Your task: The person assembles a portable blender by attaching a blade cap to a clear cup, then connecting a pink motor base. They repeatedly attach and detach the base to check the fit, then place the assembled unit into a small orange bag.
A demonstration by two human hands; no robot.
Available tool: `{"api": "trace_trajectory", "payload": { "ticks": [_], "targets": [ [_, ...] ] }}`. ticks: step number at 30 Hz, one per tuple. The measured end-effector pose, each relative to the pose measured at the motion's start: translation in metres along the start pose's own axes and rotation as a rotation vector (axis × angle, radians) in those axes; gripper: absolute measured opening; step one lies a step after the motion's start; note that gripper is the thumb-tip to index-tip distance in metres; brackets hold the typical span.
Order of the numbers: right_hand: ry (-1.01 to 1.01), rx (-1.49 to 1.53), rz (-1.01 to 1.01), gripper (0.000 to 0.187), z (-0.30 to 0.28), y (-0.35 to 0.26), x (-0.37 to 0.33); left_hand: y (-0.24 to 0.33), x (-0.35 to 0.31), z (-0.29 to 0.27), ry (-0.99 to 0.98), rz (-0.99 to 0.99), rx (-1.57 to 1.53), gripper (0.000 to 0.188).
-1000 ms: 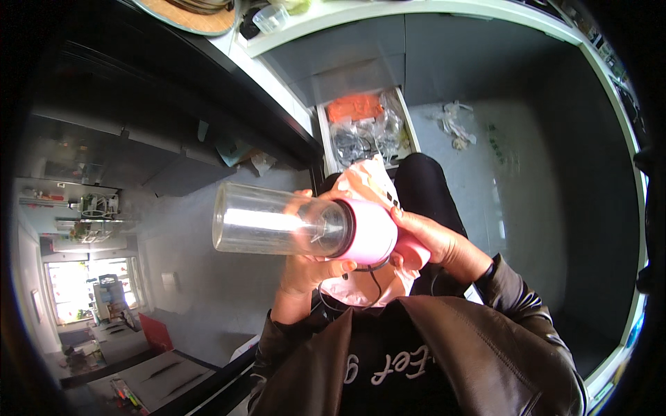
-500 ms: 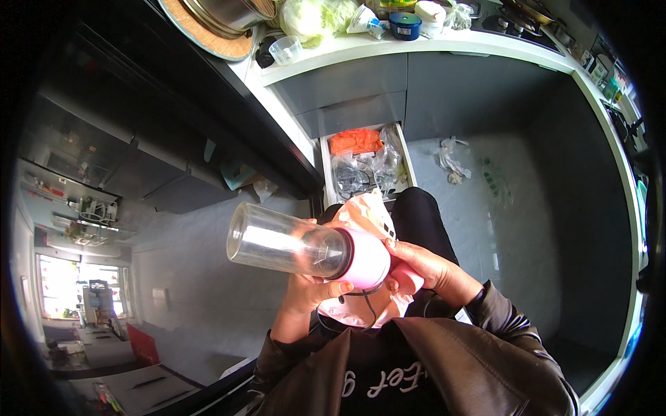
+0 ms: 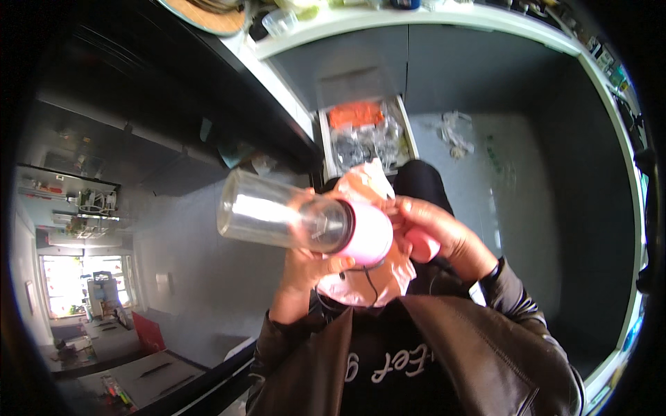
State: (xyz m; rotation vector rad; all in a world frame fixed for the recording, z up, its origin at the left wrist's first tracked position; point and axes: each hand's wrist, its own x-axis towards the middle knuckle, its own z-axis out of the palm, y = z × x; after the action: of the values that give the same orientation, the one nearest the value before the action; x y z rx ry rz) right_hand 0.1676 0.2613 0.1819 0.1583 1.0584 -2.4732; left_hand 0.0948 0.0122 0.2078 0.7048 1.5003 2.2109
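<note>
A portable blender with a clear cup [image 3: 260, 209] and a pink base [image 3: 372, 234] lies tilted over my lap, its cup end pointing left. My left hand [image 3: 305, 270] grips it from below, where cup and base meet. At the base's right end is my right hand [image 3: 444, 232], fingers curled round a small pink cap-like piece [image 3: 422, 245]; its fingertips are close to the base, and I cannot tell whether they touch it. A dark cord [image 3: 371, 281] hangs under the base. Beneath lies a crumpled pale pink bag [image 3: 357, 291] on my lap.
Ahead of my knees an open drawer [image 3: 409, 128] holds an orange bag [image 3: 356, 114] and clear plastic bags. More crumpled plastic [image 3: 456, 132] lies on the floor to the right. A white counter [image 3: 333, 31] curves round the far side, and dark cabinets stand at the left.
My right hand and the pink piece have shifted slightly right, away from the base. The blender has moved a little up in view. My head view has tilted, so the counter sits higher.
</note>
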Motion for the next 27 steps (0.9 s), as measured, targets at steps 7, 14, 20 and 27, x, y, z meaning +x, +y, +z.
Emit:
{"api": "trace_trajectory", "payload": {
  "ticks": [7, 14, 20, 27],
  "targets": [
    [0.035, 0.174, -0.185, 0.066, -0.016, -0.012, -0.003, -0.004, 0.001, 0.0, 0.026, 0.002, 0.042, 0.125],
    [0.028, 0.207, -0.214, 0.072, -0.015, -0.014, 0.0, 0.0, 0.002, 0.006, 0.02, -0.058, -0.057, 0.12],
    [0.007, 0.262, -0.231, 0.071, -0.016, -0.013, 0.0, -0.001, 0.004, 0.007, -0.007, -0.045, -0.065, 0.118],
    [0.0, 0.148, -0.177, 0.057, -0.005, -0.008, -0.002, 0.005, 0.0, 0.008, 0.029, -0.1, -0.088, 0.119]
  ]
}}
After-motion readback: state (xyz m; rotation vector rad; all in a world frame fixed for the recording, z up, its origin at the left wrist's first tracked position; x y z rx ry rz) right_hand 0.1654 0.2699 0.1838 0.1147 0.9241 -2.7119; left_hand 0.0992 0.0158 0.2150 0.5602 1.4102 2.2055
